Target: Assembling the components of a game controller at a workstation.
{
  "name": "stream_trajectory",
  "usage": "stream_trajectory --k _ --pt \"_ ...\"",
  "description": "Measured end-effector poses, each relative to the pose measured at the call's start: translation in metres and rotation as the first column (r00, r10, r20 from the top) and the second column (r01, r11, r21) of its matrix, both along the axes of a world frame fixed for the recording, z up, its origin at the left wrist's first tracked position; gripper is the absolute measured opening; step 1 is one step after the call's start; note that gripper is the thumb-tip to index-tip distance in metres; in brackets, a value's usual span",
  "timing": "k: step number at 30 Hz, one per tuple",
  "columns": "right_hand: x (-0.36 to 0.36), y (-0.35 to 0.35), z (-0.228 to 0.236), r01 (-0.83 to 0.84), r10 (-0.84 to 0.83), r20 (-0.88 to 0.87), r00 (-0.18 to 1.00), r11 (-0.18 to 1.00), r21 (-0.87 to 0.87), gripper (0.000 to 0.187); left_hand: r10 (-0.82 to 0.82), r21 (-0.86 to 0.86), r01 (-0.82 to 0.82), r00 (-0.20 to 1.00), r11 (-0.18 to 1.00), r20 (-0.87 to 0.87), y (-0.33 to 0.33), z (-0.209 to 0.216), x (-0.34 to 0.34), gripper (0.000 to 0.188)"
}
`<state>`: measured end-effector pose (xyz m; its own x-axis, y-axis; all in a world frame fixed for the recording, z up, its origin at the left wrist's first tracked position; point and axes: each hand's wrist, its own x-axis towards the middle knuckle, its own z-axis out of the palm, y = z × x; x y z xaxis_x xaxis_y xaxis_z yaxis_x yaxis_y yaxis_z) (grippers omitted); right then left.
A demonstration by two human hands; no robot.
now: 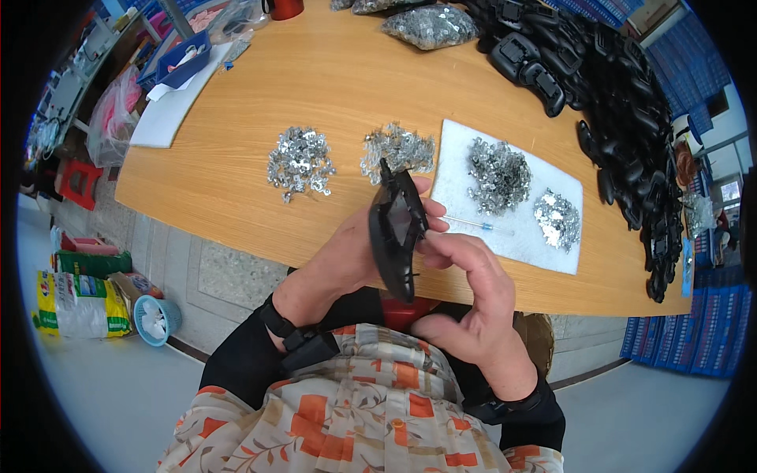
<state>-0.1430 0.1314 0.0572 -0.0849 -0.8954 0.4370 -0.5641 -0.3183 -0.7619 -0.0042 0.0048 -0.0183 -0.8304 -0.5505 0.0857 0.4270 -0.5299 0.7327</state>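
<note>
My left hand (352, 246) is closed around a black plastic shell (388, 256), tilted on its edge above the table's near edge. Its fingers show behind the shell's right side. My right hand (476, 303) has its bent fingertips against the shell's right edge, with the thumb spread well apart below. Whether a small part sits under those fingertips is hidden. Just beyond the shell lies a pile of small metal clips (398, 150). To its left is another metal pile (300, 162). A thin metal rod with a blue collar (485, 226) lies right of my fingers.
A white foam sheet (453, 169) carries a darker pile of metal parts (499, 176) and a smaller shiny pile (557, 220). Many black plastic shells (623, 150) are heaped along the right side. A filled clear bag (430, 27) and a blue tray (183, 59) stand farther back.
</note>
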Motion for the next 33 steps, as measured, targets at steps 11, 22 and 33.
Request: stream_trajectory --k 11,22,33 --pt "0.008 -0.005 -0.028 0.138 -0.137 -0.075 0.988 0.990 0.009 0.044 -0.090 -0.133 0.080 0.994 0.988 -0.066 0.003 0.000 -0.002 0.071" --pt "0.000 -0.003 -0.025 0.068 -0.061 -0.149 0.987 0.997 0.039 0.049 -0.101 -0.141 0.098 0.995 0.985 -0.021 0.006 0.013 0.004 0.066" --pt "-0.013 0.005 -0.007 0.182 -0.202 -0.196 0.959 0.976 -0.118 0.031 0.103 -0.026 -0.100 0.985 0.995 0.138 0.013 0.009 -0.006 0.052"
